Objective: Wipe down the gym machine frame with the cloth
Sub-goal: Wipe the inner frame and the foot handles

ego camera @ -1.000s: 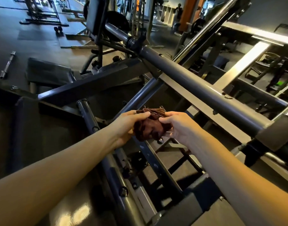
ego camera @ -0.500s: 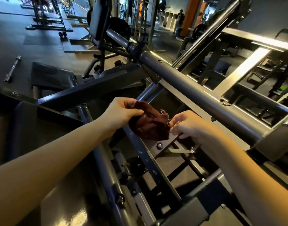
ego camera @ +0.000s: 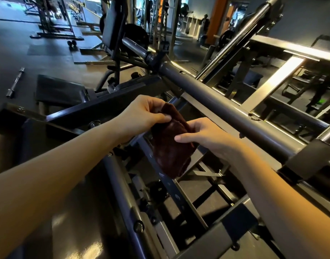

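Both pinching cloth (ego camera: pixel 169 156): left hand (ego camera: pixel 141 113), right hand (ego camera: pixel 203 135); cloth unfurled, hanging longer now.

A: Where is the cloth (ego camera: pixel 170 148) hanging?
B: Between the left hand (ego camera: pixel 143 114) and right hand (ego camera: pixel 203 136), just before the frame's thick tube (ego camera: pixel 226 107).
A: And to the left?
B: A loose bar (ego camera: pixel 15 82) is lying on the floor (ego camera: pixel 54 66), a dumbbell (ego camera: pixel 71 43) sitting behind it.

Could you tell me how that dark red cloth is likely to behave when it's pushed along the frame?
Probably floppy: the cloth sags in folds below where the left hand pinches it. Likely light: the right hand steadies it with just thumb and fingers. Its fuzzy nap should probably drag, not slip, on the smooth frame tube.
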### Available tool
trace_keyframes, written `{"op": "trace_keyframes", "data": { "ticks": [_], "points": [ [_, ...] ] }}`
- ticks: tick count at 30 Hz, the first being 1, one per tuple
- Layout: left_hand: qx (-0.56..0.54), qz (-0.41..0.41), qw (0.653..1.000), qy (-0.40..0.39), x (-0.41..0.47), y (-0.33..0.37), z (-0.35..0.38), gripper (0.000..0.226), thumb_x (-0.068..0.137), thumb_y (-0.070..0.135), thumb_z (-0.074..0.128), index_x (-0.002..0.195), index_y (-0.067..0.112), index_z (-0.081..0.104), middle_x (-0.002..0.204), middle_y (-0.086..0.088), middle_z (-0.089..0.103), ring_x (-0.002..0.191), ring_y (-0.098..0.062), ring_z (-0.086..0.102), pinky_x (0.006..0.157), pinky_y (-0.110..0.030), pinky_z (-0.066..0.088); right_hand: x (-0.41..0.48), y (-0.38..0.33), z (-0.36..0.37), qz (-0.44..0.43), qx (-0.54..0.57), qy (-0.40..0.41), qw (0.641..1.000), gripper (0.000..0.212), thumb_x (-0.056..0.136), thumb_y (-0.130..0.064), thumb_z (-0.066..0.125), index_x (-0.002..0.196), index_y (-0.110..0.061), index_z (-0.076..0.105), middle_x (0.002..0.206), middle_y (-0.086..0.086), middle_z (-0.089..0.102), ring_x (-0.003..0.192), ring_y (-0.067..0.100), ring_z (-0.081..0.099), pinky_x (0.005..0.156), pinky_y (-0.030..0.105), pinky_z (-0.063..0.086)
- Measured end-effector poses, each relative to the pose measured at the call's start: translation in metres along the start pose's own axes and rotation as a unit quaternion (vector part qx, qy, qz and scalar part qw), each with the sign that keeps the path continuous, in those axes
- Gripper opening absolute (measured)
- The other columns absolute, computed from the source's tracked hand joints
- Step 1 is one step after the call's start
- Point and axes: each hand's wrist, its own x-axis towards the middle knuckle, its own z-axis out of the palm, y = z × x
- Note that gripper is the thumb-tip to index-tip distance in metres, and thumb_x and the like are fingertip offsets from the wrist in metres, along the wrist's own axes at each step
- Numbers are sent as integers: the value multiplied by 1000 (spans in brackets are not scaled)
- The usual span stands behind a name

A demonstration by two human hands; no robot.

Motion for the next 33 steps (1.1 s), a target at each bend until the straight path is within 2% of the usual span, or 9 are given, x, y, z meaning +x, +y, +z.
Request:
{"op": "trace_keyframes", "data": {
  "ticks": [6, 11, 14, 17, 19, 21, 23, 27, 33],
  "points": [
    [-63, -66, 994, -58, -11, -23, -2, 34, 93, 18, 72, 126, 12, 68, 116, -6, 75, 111, -19, 71, 98, -36, 56, -6, -18, -7, -9, -1, 3, 1000, 43, 85, -36, 73, 117, -6, 70, 108, 9, 76, 103, 22, 73, 101, 43, 55],
    [-91, -119, 987, -54, -17, -40, 6, 33, 91, 14, 72, 115, -7, 66, 112, -17, 74, 111, -30, 70, 105, -44, 52, -7, -11, -18, 80, 27, -30, 996, 36, 89, -22, 74, 122, -10, 68, 113, 9, 76, 107, 25, 72, 97, 46, 57],
    [-83, -158, 984, -18, -17, -37, 12, 23, 94, 16, 70, 107, -3, 66, 98, -18, 73, 86, -28, 74, 75, -35, 62, -8, -6, -21, 123, 27, -44, 991, 35, 90, -5, 72, 124, -9, 64, 118, 14, 72, 109, 29, 72, 84, 44, 61],
    [-59, -143, 988, 4, -16, -22, 12, 12, 98, 20, 67, 99, 9, 63, 80, -10, 70, 60, -16, 68, 45, -20, 50, -7, -19, -23, 67, 32, 115, 991, 27, 92, -5, 68, 119, -12, 67, 114, 11, 72, 111, 30, 69, 90, 46, 60],
    [-111, -106, 988, 8, -14, -15, 8, 16, 99, 19, 64, 108, 6, 60, 82, -10, 71, 63, -18, 69, 48, -22, 53, -15, -31, -29, -26, 82, 171, 981, 30, 94, -7, 67, 123, -11, 64, 116, 9, 72, 112, 26, 68, 99, 45, 56],
    [-226, -82, 971, -4, -14, -11, 4, 16, 99, 13, 60, 114, 10, 60, 90, -8, 72, 72, -17, 71, 58, -26, 58, -30, -37, -31, -112, 134, 115, 978, 38, 92, -9, 68, 130, -9, 60, 122, 10, 69, 116, 24, 66, 102, 40, 54],
    [-314, -76, 946, -17, -15, -13, 1, 23, 96, 13, 60, 119, 14, 62, 105, -11, 71, 85, -21, 70, 69, -31, 61, -36, -32, -23, -83, 122, 40, 988, 44, 87, -11, 72, 129, -10, 61, 124, 8, 69, 117, 23, 65, 103, 40, 54],
    [-294, -113, 949, -5, -15, -22, 2, 19, 99, 12, 55, 114, 16, 66, 111, -12, 68, 104, -33, 59, 80, -37, 54, -28, -18, -9, 15, 54, 72, 996, 23, 92, -7, 68, 113, 4, 68, 110, 19, 72, 105, 28, 69, 105, 58, 48],
    [-303, -91, 948, -29, -19, -20, -5, 24, 100, 6, 48, 111, 17, 67, 108, -9, 72, 89, -19, 69, 72, -31, 59, -35, -26, -19, -47, 133, 62, 988, 27, 98, -2, 55, 119, -10, 70, 115, 18, 72, 109, 32, 71, 95, 52, 57]
  ]
}}
